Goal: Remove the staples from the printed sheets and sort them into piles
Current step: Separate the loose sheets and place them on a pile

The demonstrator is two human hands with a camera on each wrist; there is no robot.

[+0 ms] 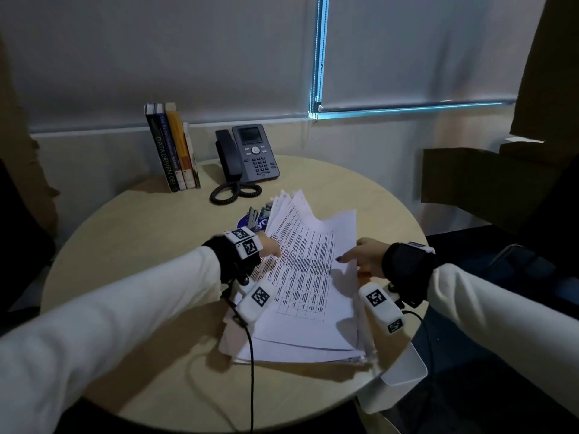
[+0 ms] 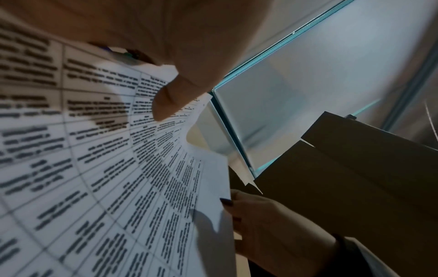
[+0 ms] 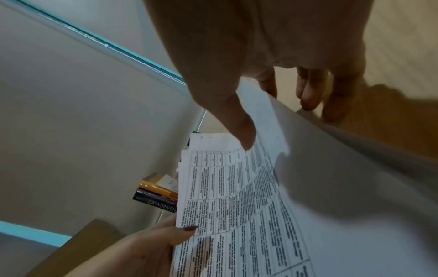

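Both hands, left hand (image 1: 269, 245) and right hand (image 1: 363, 255), are pinching the white printed table sheets (image 1: 308, 267) above one unsorted heap on the round beige counter (image 1: 141, 245); sorting is barely beginning.

Dim room: round wooden table (image 1: 150, 233) beneath a window with lowered grey blinds (image 1: 416, 48)

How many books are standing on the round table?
4, upright side by side at the back left of the round beige table: black book, dark blue book, orange book, pale book. More may be hidden.
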